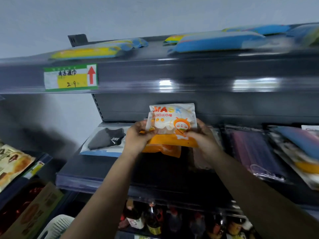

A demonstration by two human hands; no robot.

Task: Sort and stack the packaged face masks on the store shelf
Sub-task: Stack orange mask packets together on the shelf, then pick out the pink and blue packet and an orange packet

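I hold a white and orange mask packet [170,123], printed "MASK" with a cartoon figure, upright above the middle shelf [103,171]. My left hand [136,138] grips its lower left edge and my right hand [202,137] grips its lower right edge. A second orange packet [162,150] hangs just beneath it, also between my hands. A black mask in a clear packet [107,138] lies to the left on the shelf. Purple mask packets [250,149] and a blue and orange packet [300,149] lie to the right.
The upper shelf [172,73] carries blue and yellow packets [215,42] and a green price label [70,77] with a red arrow. Bottles [151,219] stand below. Snack bags [12,163], a cardboard box [34,213] and a white basket [57,226] sit at left.
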